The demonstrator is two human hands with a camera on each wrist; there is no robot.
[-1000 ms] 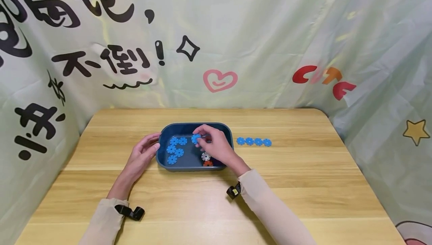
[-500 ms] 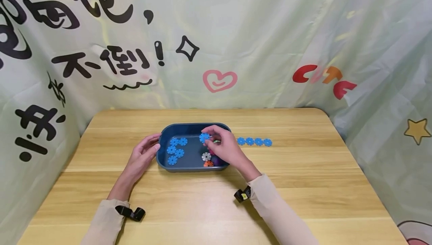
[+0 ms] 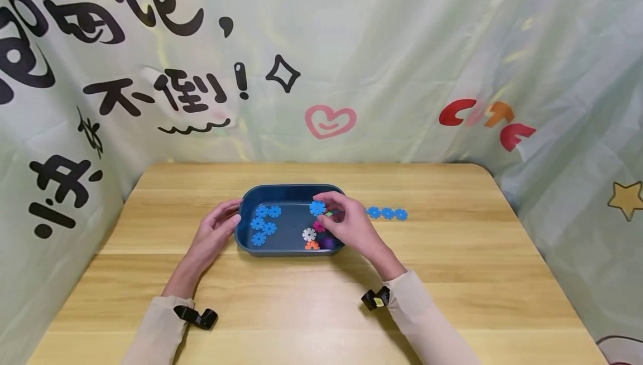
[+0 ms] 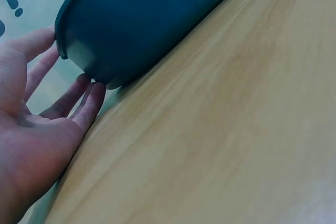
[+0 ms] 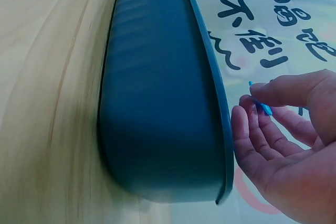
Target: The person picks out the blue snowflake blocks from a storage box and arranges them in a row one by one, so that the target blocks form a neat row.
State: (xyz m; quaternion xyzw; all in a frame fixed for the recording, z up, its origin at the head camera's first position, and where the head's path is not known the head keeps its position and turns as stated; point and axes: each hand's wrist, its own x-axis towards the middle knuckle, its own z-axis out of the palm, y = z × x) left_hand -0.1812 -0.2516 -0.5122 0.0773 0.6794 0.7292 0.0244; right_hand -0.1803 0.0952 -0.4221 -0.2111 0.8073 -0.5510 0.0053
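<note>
Head view: right hand [image 3: 350, 225] pinches a blue disc [image 3: 317, 208], probably light, stiff, best edge-held; left hand [image 3: 213, 230], spread, touches tray [image 3: 288, 252].

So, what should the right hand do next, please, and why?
Probably carry the blue disc rightward, out of the tray, toward the row of blue discs on the table. The right hand pinches it above the tray, it looks like those discs, and the left hand touches the tray's left end.

The left hand [image 3: 214, 230] is relaxed, the right hand [image 3: 351, 224] pinching
</note>
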